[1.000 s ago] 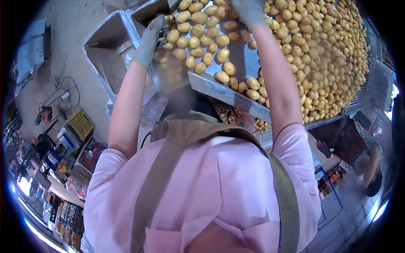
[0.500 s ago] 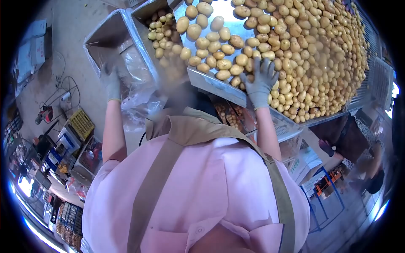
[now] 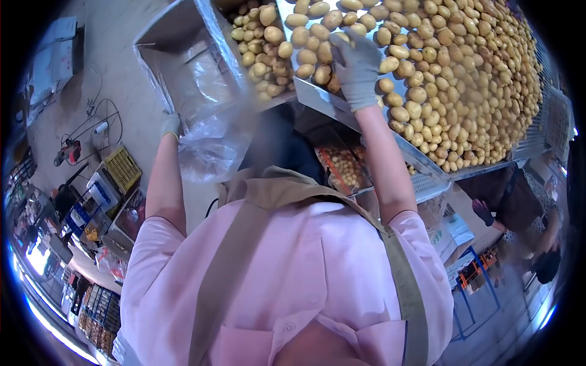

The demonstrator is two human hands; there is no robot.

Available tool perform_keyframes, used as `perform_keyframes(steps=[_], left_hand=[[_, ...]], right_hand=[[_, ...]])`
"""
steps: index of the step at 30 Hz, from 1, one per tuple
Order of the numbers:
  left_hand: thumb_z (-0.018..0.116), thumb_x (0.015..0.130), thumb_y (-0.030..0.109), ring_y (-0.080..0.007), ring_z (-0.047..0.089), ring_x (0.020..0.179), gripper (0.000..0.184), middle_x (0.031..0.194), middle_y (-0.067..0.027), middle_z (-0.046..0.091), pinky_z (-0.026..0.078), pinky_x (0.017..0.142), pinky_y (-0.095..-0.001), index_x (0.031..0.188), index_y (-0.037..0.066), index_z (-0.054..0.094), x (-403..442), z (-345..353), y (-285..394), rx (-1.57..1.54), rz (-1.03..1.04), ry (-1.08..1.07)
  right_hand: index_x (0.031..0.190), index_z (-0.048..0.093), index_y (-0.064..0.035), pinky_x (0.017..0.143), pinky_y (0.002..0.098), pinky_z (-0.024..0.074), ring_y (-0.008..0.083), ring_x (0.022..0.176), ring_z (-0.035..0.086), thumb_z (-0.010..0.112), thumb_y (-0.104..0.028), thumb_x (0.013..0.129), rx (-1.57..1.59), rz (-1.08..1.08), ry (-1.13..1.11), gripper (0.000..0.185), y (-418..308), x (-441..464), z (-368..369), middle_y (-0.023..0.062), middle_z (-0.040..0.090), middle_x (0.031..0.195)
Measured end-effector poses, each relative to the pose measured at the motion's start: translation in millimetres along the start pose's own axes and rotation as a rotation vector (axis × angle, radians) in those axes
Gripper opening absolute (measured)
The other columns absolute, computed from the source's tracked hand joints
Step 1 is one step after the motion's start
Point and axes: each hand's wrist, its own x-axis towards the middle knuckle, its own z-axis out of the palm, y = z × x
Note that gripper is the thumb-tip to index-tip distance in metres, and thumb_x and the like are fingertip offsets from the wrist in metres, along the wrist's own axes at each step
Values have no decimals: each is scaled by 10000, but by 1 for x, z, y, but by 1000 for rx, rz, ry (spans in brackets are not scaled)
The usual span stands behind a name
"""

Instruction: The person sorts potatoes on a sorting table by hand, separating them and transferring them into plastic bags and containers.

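Observation:
My left hand [image 3: 171, 124], in a grey glove, is closed on the near-left rim of an open cardboard box [image 3: 152, 67]. Clear plastic sheeting [image 3: 210, 149] lines this box and spills over its near end. My right hand [image 3: 359, 68], also gloved, rests among the yellow potatoes [image 3: 318, 32] near the left end of a metal sorting table [image 3: 326, 100]. Its fingers are stretched forward with the thumb apart, touching potatoes; its palm side is hidden.
A second box holding potatoes [image 3: 265, 68] stands between the lined box and the table. A large potato heap [image 3: 464, 79] covers the table's right side. Below are more potatoes [image 3: 345, 168] in a container. A yellow crate [image 3: 124, 169] sits left; another person [image 3: 519, 201] is at right.
My right hand has moved left and forward across the table, with potatoes shifting beside it. My left hand has come down to the box's near rim. The view has shifted slightly.

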Motion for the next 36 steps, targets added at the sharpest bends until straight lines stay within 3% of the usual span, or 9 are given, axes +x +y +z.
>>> perform_keyframes(steps=[10, 18, 20, 21, 23, 25, 26, 32, 36], left_hand=[[609, 903, 375, -377, 632, 1114, 540, 1235, -255, 639, 508, 909, -459, 1255, -35, 597, -17, -12, 12, 114, 111, -55], [594, 897, 327, -321, 685, 949, 444, 1117, -227, 693, 536, 827, -426, 1183, -4, 670, 42, -26, -10, -81, 159, -205], [499, 960, 281, -328, 670, 1003, 402, 1131, -226, 691, 516, 891, -437, 1208, 12, 667, 68, -57, -28, 540, 574, -215], [466, 967, 273, -314, 633, 1107, 421, 1195, -232, 669, 467, 988, -461, 1227, 1, 654, 158, -56, -98, 667, 907, -43], [449, 976, 228, -293, 612, 1144, 397, 1232, -206, 660, 462, 1000, -417, 1246, 15, 647, 129, -91, -94, 171, 811, -94], [453, 959, 170, -272, 581, 1195, 386, 1279, -200, 629, 438, 1040, -378, 1261, 6, 629, 83, -153, -71, -25, 752, -237], [466, 960, 164, -258, 568, 1213, 368, 1296, -187, 620, 444, 1024, -381, 1240, -2, 640, 102, -181, -67, 349, 905, -268], [504, 968, 232, -260, 579, 1098, 383, 1214, -187, 641, 464, 951, -376, 1209, -31, 646, 73, -281, -5, 28, 549, 120], [529, 973, 277, -262, 586, 1021, 409, 1158, -187, 655, 478, 903, -372, 1188, -50, 650, 65, -288, 86, -63, 743, 247]], right_hand=[[1058, 654, -111, 759, 441, 553, 311, 945, 689, 722, -232, 776, -9, 197, -582, 314, -48, 57, 31, 128, 632, 1112], [951, 661, -80, 562, 229, 468, 97, 687, 585, 522, -275, 962, 1595, 1455, 363, 239, -92, -42, -35, 45, 651, 877], [998, 658, -81, 524, 225, 456, 100, 648, 577, 539, -306, 975, 2025, 1318, 197, 256, -102, -119, -25, 31, 659, 872], [1002, 656, -86, 504, 219, 422, 92, 616, 550, 553, -307, 975, 1779, 1315, 234, 245, -127, -133, -29, 27, 646, 843], [1011, 650, -96, 463, 209, 354, 75, 551, 496, 583, -310, 975, 1233, 1358, 246, 226, -177, -159, -40, 19, 621, 785], [993, 604, -112, 399, 217, 282, 74, 451, 391, 545, -357, 1001, 1417, 1655, 488, 252, -194, -195, -64, 22, 572, 703], [979, 602, -109, 387, 218, 274, 77, 430, 390, 551, -388, 991, 1308, 1790, 592, 284, -195, -220, -77, 10, 556, 665], [1143, 582, -118, 709, 327, 518, 188, 866, 626, 544, -354, 966, 1244, 1618, 1612, 298, -149, -410, -113, 74, 628, 1002], [1200, 548, -98, 742, 318, 474, 170, 871, 561, 543, -400, 969, 638, 1723, 1458, 380, -111, -503, -63, 59, 594, 1013]])
